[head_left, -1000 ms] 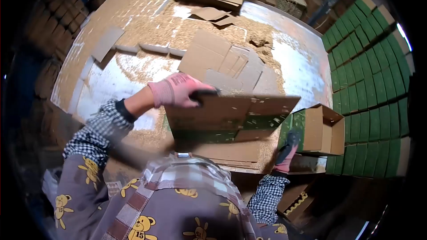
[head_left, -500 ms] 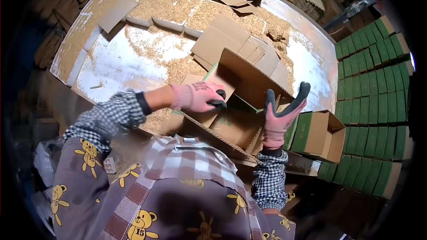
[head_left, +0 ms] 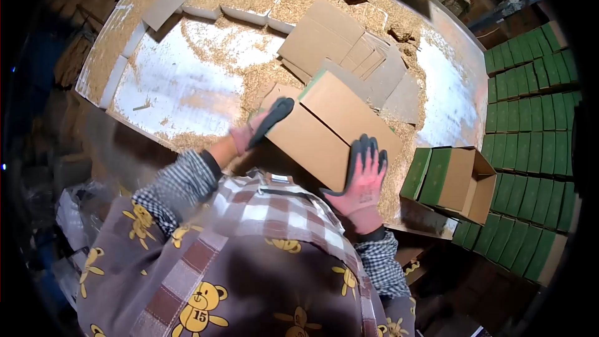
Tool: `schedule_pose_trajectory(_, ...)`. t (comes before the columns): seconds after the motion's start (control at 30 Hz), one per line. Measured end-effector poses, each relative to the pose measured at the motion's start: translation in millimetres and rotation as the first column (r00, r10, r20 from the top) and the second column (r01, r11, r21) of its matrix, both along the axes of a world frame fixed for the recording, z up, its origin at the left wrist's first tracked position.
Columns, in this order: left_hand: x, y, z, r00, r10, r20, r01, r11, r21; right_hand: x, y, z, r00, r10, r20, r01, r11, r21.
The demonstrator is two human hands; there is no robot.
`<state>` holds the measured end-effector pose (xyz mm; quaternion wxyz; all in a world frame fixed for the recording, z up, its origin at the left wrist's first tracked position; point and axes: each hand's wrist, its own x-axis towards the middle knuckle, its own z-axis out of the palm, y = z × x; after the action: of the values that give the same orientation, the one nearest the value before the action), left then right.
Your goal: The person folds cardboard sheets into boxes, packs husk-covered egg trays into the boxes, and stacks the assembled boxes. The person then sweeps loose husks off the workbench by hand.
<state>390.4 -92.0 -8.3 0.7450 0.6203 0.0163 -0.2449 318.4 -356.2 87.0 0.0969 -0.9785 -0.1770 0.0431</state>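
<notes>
Grip: the right hand point(head_left: 363, 182) is spread wide, fingers flat on top of one cardboard box point(head_left: 337, 126) and thumb at its near edge; the left hand point(head_left: 267, 126) lies against the left corner with fingers extended, and whether it clasps the cardboard cannot be told. Both hands wear pink gloves with dark fingers (two gloves, one pair). The box is at the near edge of the table point(head_left: 181, 97), directly before the person; two top panels lie folded over it, with one narrow gap between them. One open carton point(head_left: 465, 184), green on its side, stands at the table's right edge. Beyond the box lies one pile of flat cardboard point(head_left: 327, 31); one loose sheet point(head_left: 170, 3) lies far left. Green boxes point(head_left: 530, 150) stand stacked at right in at least five tiers; the exact count is unclear. Legible marking: "15" on a yellow bear print point(head_left: 201, 312) on the clothing. Illegible: the glove print and one small collar label point(head_left: 281, 178).
</notes>
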Motion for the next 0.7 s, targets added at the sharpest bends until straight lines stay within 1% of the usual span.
schedule_pose_trajectory(0.03, -2.4, -2.2, -7.1, 0.986, -0.012, 0.169, -0.007, 0.994, 0.111, -3.3, -7.8, -6.2, 0.998, -0.001, 0.059, -0.007, 0.991, 0.132)
schedule_pose_trajectory(0.07, 1.6, -5.8, -15.2, 0.977, 0.02, 0.213, -0.023, 1.0, 0.012, -11.1, -20.1, -12.5, 0.994, -0.002, 0.112, -0.026, 0.97, 0.241)
schedule_pose_trajectory(0.1, 4.7, -12.4, -1.9, 0.966, 0.05, 0.252, -0.029, 0.996, -0.088, -18.9, -27.1, -24.1, 0.969, -0.076, 0.236, 0.015, 0.968, 0.251)
schedule_pose_trajectory(0.13, 12.9, -12.3, 13.2, 0.972, 0.213, 0.096, -0.154, 0.893, -0.423, -25.2, -28.9, -35.0, 0.93, -0.22, 0.296, 0.117, 0.936, 0.331)
schedule_pose_trajectory(0.17, 30.5, -10.3, 42.5, 0.951, 0.266, 0.157, -0.231, 0.95, -0.209, -24.9, -18.3, -34.6, 0.909, -0.3, 0.289, 0.187, 0.914, 0.36)
schedule_pose_trajectory(0.2, 40.1, -9.4, 56.4, 0.931, 0.289, 0.221, -0.3, 0.954, 0.017, -27.7, -7.3, -34.1, 0.881, -0.384, 0.277, 0.263, 0.883, 0.387)
schedule_pose_trajectory(0.23, 35.7, -14.3, 55.2, 0.963, 0.183, 0.198, -0.22, 0.958, 0.186, -33.7, -2.9, -43.0, 0.848, -0.413, 0.333, 0.272, 0.877, 0.397)
schedule_pose_trajectory(0.27, 42.0, -15.7, 52.9, 0.98, 0.077, 0.181, -0.137, 0.929, 0.343, -32.4, 1.9, -39.9, 0.846, -0.403, 0.351, 0.252, 0.88, 0.403)
schedule_pose_trajectory(0.3, 44.3, -16.7, 44.0, 0.962, 0.071, 0.264, -0.128, 0.97, 0.207, -32.3, 6.8, -35.0, 0.836, -0.432, 0.338, 0.243, 0.844, 0.478)
schedule_pose_trajectory(0.33, 45.3, -27.1, 33.5, 0.937, 0.126, 0.325, -0.205, 0.954, 0.221, -32.4, 13.4, -33.2, 0.829, -0.463, 0.314, 0.24, 0.802, 0.546)
schedule_pose_trajectory(0.37, 46.1, -30.1, 73.3, 0.891, 0.235, 0.388, -0.226, 0.972, -0.069, -34.5, 22.5, -40.8, 0.805, -0.513, 0.297, 0.226, 0.729, 0.646)
schedule_pose_trajectory(0.4, 42.6, -29.8, 106.3, 0.842, 0.362, 0.399, -0.225, 0.909, -0.35, -42.5, 19.2, -70.3, 0.818, -0.502, 0.281, 0.23, 0.733, 0.641)
schedule_pose_trajectory(0.43, 38.7, -28.2, 136.4, 0.792, 0.231, 0.565, -0.134, 0.969, -0.208, -57.4, 13.0, -113.3, 0.846, -0.515, 0.141, 0.452, 0.831, 0.325)
schedule_pose_trajectory(0.47, 39.5, -22.4, 154.3, 0.707, 0.086, 0.702, -0.087, 0.996, -0.034, -60.9, 12.0, -124.5, 0.87, -0.487, 0.082, 0.472, 0.868, 0.155)
schedule_pose_trajectory(0.5, 38.5, -21.2, 156.7, 0.519, -0.195, 0.832, -0.077, 0.959, 0.273, -65.0, 10.2, -135.7, 0.892, -0.451, 0.022, 0.452, 0.892, -0.02)
schedule_pose_trajectory(0.53, 36.1, -25.8, 158.6, 0.317, -0.505, 0.803, -0.143, 0.812, 0.566, -61.4, 0.1, -127.7, 0.837, -0.542, -0.071, 0.499, 0.706, 0.502)
schedule_pose_trajectory(0.57, 28.1, -42.6, 128.5, 0.283, -0.505, 0.815, -0.14, 0.819, 0.556, -46.7, -10.3, -115.8, 0.804, -0.544, -0.242, 0.444, 0.278, 0.852)
schedule_pose_trajectory(0.6, 17.8, -51.1, 108.6, 0.243, -0.637, 0.731, -0.052, 0.744, 0.666, -25.5, -0.7, -82.1, 0.823, -0.439, -0.361, 0.402, 0.0, 0.916)
schedule_pose_trajectory(0.63, 1.3, -71.6, 70.2, 0.12, -0.629, 0.768, -0.089, 0.763, 0.64, -3.8, 9.3, -48.4, 0.836, -0.32, -0.445, 0.36, -0.293, 0.886)
schedule_pose_trajectory(0.67, -15.8, -85.3, 65.5, 0.175, -0.779, 0.602, 0.089, 0.621, 0.779, 3.3, 23.9, -7.0, 0.86, -0.216, -0.463, 0.383, -0.328, 0.864)
schedule_pose_trajectory(0.7, -21.3, -89.7, 66.2, 0.202, -0.838, 0.507, 0.257, 0.545, 0.798, 16.3, 22.4, -16.3, 0.911, -0.342, -0.232, 0.334, 0.278, 0.901)
